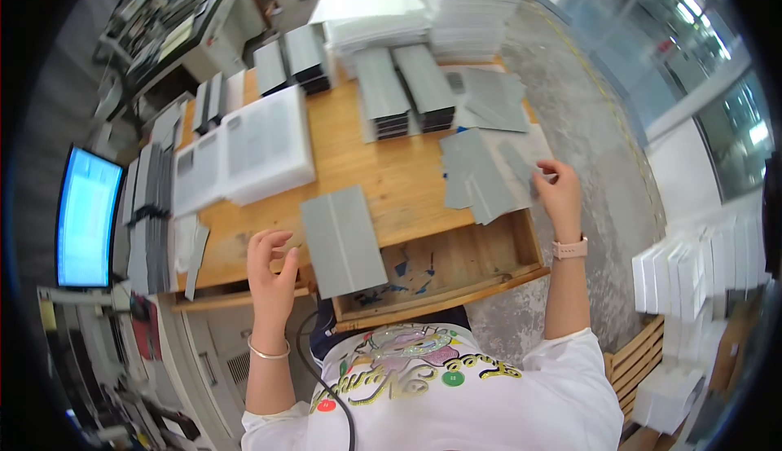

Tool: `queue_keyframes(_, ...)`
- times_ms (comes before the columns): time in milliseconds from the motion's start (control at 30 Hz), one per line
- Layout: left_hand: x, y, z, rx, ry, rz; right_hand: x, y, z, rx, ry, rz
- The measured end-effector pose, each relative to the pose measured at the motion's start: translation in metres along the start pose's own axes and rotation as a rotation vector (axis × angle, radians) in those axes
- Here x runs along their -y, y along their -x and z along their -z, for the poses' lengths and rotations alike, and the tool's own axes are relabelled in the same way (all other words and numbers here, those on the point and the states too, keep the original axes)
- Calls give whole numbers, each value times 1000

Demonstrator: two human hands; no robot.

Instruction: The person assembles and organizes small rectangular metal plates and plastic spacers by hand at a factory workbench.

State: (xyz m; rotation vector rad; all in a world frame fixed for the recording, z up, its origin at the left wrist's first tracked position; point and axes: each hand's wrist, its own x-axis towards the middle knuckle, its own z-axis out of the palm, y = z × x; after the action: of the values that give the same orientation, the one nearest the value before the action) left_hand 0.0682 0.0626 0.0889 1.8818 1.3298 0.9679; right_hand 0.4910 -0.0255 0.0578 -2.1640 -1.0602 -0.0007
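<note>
From my head view, a flat gray sheet (344,239) with a pale line down its length lies just below the middle of the frame, partly on the wooden desk (338,166) and jutting toward me beside the open drawer (489,247). It looks thin and light, stiff enough to stay flat where it overhangs, though I'd guess a corner could bend. Its face seems smooth, perhaps a little slippery, so I judge the long edges the best hold; the overhanging end should let my thumb get underneath.

My left hand (273,270), left of centre, is loosely spread with nothing in it, just beside the sheet's left edge and apart from it. My right hand (559,194), at the right of the frame, is well apart from the sheet; its thumb and fingers curl together by a narrow gray strip (515,162), and I cannot tell whether they pinch it. Loose gray pieces (482,184), overlapping and seemingly just as light, lie between the sheet and that hand.
</note>
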Motion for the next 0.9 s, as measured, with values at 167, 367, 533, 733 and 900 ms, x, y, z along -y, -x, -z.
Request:
queue_keyframes(167, 33, 40, 6, 28, 191, 246, 71, 48, -7, 538, -556, -212)
queue_keyframes(367, 42, 49, -3, 298, 792, 659, 122, 125, -54, 1152, -780, -308)
queue_keyframes(533, 40, 54, -26, 495, 1227, 755, 146, 144, -79, 1219, -1157, -646)
queue_keyframes(733, 42, 69, -46, 403, 1420, 742, 141, 155, -93, 1111, -1078, -555)
queue_keyframes(900, 55, 64, -24, 294, 664, 394, 147, 147, -74, 999, -658, -146)
